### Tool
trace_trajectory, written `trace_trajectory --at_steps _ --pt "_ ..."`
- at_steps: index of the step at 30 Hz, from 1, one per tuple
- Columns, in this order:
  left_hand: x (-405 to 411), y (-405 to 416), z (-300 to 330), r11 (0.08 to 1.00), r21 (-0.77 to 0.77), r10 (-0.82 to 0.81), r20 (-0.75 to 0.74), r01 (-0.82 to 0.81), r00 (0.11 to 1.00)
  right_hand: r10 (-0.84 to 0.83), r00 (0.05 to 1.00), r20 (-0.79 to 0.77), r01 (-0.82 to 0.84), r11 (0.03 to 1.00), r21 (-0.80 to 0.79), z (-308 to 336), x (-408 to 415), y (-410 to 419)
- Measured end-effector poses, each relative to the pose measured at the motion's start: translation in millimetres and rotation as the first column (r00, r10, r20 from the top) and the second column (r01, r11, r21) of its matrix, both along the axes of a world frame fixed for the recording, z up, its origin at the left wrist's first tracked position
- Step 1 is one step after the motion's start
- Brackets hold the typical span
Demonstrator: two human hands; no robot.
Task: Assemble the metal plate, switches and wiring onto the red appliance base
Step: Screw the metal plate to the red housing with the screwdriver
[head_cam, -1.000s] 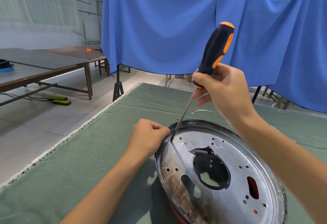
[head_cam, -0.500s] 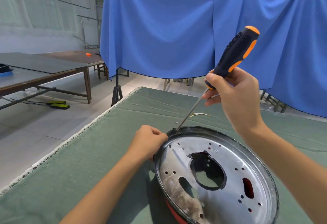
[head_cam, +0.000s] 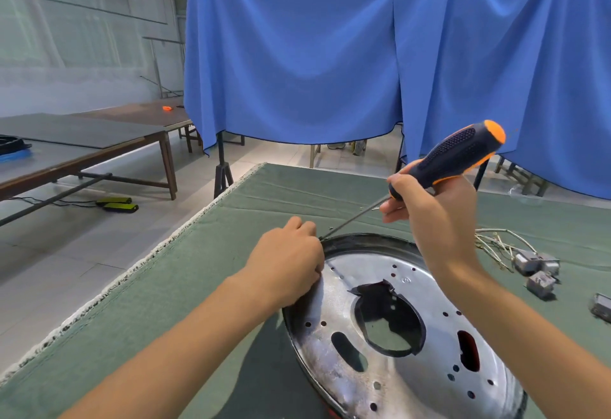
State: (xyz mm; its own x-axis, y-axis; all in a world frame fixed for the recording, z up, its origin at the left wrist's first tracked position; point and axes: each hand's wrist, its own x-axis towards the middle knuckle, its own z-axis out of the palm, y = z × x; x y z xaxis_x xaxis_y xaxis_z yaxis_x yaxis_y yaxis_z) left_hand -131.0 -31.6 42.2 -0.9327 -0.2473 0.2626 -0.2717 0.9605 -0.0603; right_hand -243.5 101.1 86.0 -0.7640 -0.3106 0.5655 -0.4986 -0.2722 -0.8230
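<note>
Plainly, the left hand (head_cam: pixel 287 266) sits with its fingers (head_cam: pixel 305 225) curled over the far-left rim of the plate (head_cam: pixel 380 346); they look to pinch something small at the edge, though what it is cannot be made out. Just right of those fingers lies the tip of the screwdriver (head_cam: pixel 443 160), its thin shaft slanting up and right to the black and orange handle. The right hand (head_cam: pixel 433 217) has its fingers wrapped round the lower end of that handle.

Below and to the right of both hands, the plate lies on the green counter (head_cam: pixel 165 319), seated on the base (head_cam: pixel 334 413), of which only a red sliver shows under the near edge. It is a round dished sheet of bright metal with a raised rim, a large ragged central opening, an oval slot, a red-showing slot on the right and many small holes; brownish staining marks its near left part.

By my judgement it is stiff, fairly light and slick, and the cut edges round the middle opening look sharp, so the rolled outer rim is the safer place to hold.

Well right of the right hand, the switches (head_cam: pixel 537 268) with their pale wires (head_cam: pixel 496 240) lie loose on the counter, not yet fitted.
</note>
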Motion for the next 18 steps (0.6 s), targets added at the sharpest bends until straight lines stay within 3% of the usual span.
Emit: trace_trajectory --at_steps 11,18 --pt "-7.7 5.2 -3.8 0.988 -0.137 0.075 0.047 -0.068 0.996 0.082 0.978 0.194 -0.062 0.993 -0.104 -17.6 -3.4 9.1" --pt "-18.0 4.5 4.6 0.994 -0.079 0.087 0.116 -0.078 0.989 0.108 0.965 0.240 -0.084 0.991 -0.107 -21.7 -2.4 9.9"
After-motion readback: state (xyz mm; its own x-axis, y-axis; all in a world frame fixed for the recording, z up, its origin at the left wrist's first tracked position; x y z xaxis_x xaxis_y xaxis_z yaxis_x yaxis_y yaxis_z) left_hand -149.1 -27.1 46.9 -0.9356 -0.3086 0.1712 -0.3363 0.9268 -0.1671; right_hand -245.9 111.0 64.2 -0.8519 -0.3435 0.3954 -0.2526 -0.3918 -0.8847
